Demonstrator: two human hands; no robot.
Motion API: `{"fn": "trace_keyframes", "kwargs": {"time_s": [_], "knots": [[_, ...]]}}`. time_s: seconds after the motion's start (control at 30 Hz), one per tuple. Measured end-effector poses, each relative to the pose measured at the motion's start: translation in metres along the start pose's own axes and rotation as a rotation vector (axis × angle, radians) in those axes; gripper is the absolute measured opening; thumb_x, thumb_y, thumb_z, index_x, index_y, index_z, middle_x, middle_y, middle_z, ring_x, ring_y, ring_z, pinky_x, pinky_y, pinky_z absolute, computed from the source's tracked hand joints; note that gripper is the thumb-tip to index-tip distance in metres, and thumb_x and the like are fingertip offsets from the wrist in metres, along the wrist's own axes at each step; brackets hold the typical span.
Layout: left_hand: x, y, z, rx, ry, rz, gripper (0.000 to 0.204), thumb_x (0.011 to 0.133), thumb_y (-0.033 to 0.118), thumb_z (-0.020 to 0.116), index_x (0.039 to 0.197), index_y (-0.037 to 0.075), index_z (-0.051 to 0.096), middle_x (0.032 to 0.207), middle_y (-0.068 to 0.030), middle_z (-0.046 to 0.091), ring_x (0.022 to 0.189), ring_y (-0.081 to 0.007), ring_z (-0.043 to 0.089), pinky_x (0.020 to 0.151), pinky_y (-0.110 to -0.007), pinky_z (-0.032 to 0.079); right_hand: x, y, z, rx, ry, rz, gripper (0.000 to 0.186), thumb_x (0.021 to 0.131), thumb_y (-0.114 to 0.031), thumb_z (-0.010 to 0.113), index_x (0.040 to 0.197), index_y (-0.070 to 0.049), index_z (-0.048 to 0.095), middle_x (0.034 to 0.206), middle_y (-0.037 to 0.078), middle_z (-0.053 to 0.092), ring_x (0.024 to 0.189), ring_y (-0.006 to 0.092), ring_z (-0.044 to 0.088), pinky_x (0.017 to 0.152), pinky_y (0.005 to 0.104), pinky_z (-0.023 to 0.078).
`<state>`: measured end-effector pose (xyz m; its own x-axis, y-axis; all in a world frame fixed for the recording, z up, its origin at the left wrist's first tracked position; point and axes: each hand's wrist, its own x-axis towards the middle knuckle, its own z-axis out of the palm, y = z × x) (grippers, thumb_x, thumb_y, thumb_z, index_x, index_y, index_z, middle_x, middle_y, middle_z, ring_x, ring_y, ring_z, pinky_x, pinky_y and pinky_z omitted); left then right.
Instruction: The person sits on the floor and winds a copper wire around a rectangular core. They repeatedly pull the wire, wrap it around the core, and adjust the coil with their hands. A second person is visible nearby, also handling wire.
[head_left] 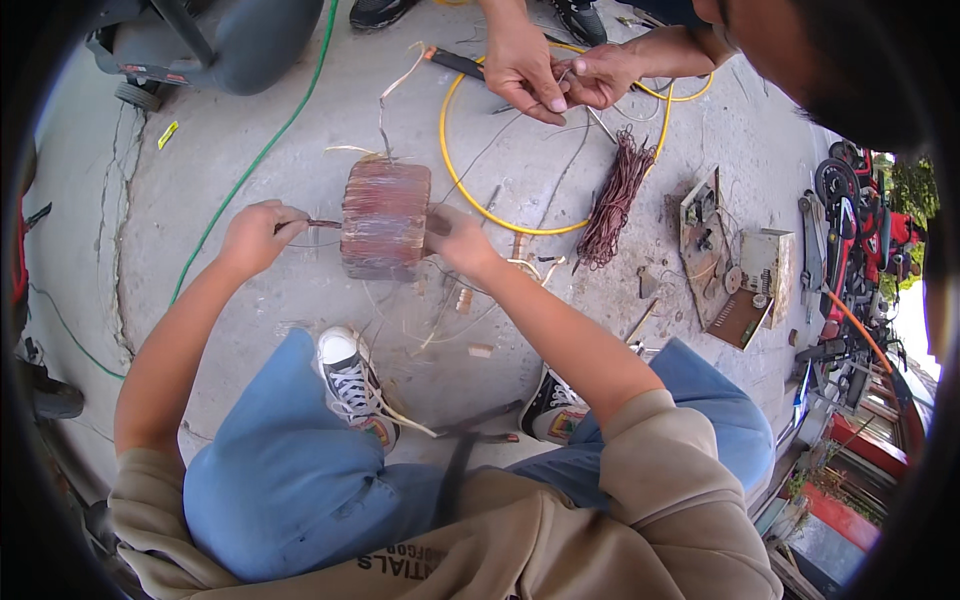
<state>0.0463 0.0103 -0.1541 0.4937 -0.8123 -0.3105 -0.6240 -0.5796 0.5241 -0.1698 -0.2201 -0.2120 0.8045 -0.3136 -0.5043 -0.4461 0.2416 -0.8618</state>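
A blocky coil [386, 218], wound in reddish-brown wire, is in front of me between my hands. My left hand [262, 238] is closed in a pinch on a dark reddish wire bundle [322, 223] that sticks out of the coil's left side. At the right side of the coil my right hand [460, 240] is curled, its fingertips partly hidden against the block; what they grip cannot be made out. Pale sleeved leads [398, 78] rise from the coil's far end, one reaching a dark rod with an orange tip [452, 62].
Across from me, a co-worker's hands [560, 75] work on something small. A brown wire hank [618, 200] and yellow hose [443, 130] lie right of the coil, an opened metal case [745, 285] farther right. A green hose [262, 150] runs along the left, near a wheeled black machine [215, 45].
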Motion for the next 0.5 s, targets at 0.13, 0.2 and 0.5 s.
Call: {"fn": "trace_keyframes", "kwargs": {"time_s": [0.13,0.2,0.5], "knots": [[0.036,0.020,-0.005,-0.027,-0.082,0.035,0.017,0.086,0.017,0.066,0.097,0.007,0.074,0.090,-0.0145,0.069,0.082,-0.0303,0.064,0.075,-0.037,0.050,0.009,-0.002,-0.005,-0.001,-0.018,-0.017,0.037,0.084,-0.005,0.067,0.119,0.004,0.059,0.103,0.012,0.068,0.094,0.0179,0.066,0.083,0.0305,0.054],[0.047,0.023,0.000,-0.096,-0.126,0.026,0.017,0.085,0.016,0.065,0.097,0.007,0.074,0.091,-0.0145,0.070,0.083,-0.0309,0.064,0.075,-0.036,0.050,0.008,-0.003,-0.007,-0.021,-0.016,-0.006,0.037,0.084,-0.007,0.069,0.118,0.004,0.060,0.102,0.012,0.068,0.092,0.0182,0.066,0.082,0.0306,0.054],[0.055,0.010,0.020,-0.656,-0.382,-0.112,0.026,0.082,0.004,0.063,0.107,-0.003,0.063,0.098,-0.0105,0.067,0.090,-0.0199,0.065,0.085,-0.033,0.051,0.017,0.011,-0.010,-0.468,0.055,-0.253,0.029,0.081,-0.016,0.070,0.104,0.002,0.068,0.093,0.023,0.068,0.084,0.0358,0.066,0.077,0.0394,0.051]]}}
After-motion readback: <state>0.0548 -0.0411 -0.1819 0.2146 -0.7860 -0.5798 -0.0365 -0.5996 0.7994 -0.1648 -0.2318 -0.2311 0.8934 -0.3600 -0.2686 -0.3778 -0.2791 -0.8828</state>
